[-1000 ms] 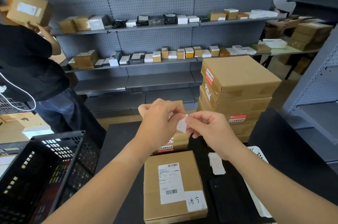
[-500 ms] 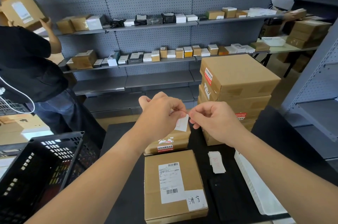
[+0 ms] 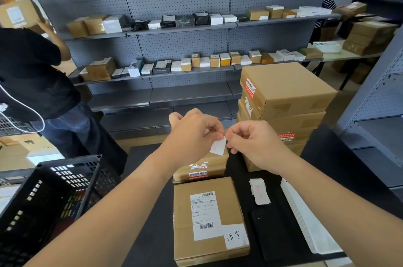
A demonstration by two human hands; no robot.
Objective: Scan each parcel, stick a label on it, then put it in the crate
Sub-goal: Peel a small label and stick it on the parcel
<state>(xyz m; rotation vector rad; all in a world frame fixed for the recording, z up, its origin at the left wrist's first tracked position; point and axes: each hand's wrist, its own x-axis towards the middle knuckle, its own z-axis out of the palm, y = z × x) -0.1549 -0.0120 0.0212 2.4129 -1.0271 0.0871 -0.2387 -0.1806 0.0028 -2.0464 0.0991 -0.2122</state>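
— What stands around us?
— A stack of cartons (image 3: pixel 287 92) at the far right of the table (image 3: pixel 152 234), a black crate (image 3: pixel 54 190) at our left, and a person in black (image 3: pixel 28 74) beyond it. Our hands hide part of the farther parcel (image 3: pixel 200 168).
— And the label?
— The label (image 3: pixel 219 146) hangs between our hands, above that parcel; the nearer parcel (image 3: pixel 207 218) lies flat below our wrists.
— Our grip?
— Our left hand (image 3: pixel 192 136) and right hand (image 3: pixel 250 142) both pinch its upper edge, fingers curled.
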